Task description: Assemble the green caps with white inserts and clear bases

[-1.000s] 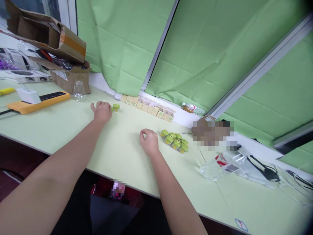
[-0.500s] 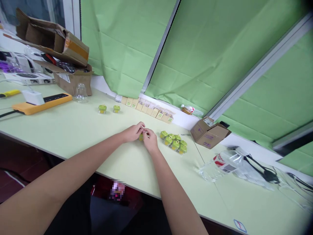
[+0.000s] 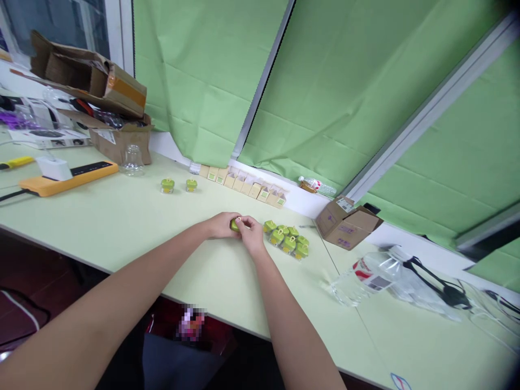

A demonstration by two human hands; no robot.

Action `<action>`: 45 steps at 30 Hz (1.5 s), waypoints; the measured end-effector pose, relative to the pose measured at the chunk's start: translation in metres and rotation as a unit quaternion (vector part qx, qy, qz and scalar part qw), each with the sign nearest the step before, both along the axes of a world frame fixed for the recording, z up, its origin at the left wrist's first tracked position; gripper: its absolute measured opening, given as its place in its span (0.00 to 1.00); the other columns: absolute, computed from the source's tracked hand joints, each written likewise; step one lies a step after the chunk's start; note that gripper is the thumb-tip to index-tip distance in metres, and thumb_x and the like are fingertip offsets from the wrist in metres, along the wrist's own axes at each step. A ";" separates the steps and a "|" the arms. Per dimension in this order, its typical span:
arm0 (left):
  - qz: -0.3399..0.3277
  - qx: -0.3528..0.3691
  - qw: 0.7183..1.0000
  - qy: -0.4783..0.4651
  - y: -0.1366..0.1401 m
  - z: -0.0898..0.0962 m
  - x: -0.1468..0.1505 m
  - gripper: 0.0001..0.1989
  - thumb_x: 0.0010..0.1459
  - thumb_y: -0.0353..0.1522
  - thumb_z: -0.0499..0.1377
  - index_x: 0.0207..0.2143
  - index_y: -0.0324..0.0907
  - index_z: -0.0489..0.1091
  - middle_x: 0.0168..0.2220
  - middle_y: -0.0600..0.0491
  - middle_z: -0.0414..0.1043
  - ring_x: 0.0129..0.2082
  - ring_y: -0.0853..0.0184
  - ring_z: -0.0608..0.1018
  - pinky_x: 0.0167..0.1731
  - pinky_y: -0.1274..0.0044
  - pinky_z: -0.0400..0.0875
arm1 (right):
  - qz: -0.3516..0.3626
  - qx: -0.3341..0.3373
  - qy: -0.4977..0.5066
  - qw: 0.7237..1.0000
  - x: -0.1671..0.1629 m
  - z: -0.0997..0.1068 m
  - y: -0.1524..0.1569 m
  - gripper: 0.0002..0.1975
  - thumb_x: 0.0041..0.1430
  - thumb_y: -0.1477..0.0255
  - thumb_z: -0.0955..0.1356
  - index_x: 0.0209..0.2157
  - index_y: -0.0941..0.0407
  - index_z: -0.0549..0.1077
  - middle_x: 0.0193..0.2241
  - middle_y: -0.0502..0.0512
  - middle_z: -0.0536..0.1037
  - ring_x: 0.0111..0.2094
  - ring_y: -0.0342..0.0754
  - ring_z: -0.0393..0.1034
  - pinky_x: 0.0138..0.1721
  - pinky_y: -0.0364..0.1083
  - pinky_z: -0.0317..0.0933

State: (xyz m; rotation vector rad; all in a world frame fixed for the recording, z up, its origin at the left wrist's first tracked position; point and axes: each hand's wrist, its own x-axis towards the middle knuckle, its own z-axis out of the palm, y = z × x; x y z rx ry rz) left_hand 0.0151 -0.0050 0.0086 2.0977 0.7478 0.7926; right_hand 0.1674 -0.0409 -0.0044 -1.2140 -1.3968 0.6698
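Between my hands, over the middle of the table, is a small green-topped container [image 3: 234, 225]; its lower part is hidden. My left hand [image 3: 221, 225] wraps round its near and left sides. With pinched fingers, my right hand [image 3: 251, 233] grips the pale loop on its top. To the right of my hands stands a cluster of similar green-lidded clear containers [image 3: 288, 244] with yellow patches and loops. Two more, a left one [image 3: 167, 186] and a right one [image 3: 191, 186], stand apart toward the back left.
A row of small cardboard boxes [image 3: 246, 184] lines the back wall. An orange power strip [image 3: 65, 181] and a clear plastic dome [image 3: 132, 161] lie to the left, near stacked cartons [image 3: 122, 138]. Rightward are an open carton [image 3: 345, 223] and a large clear bottle [image 3: 365, 276].
My left hand has turned and closed further round the container, and both hands sit slightly lower in view. More of the green top shows now. The view has shifted a little.
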 end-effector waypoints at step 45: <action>0.017 0.078 0.993 -0.084 -0.023 -0.001 0.008 0.22 0.52 0.26 0.52 0.48 0.41 0.74 0.50 0.49 0.75 0.48 0.63 0.76 0.49 0.73 0.71 | 0.127 -0.295 0.180 0.930 0.005 0.022 -0.019 0.10 0.58 0.65 0.71 0.35 0.57 0.72 0.18 0.48 0.72 0.19 0.40 0.67 0.20 0.38 0.61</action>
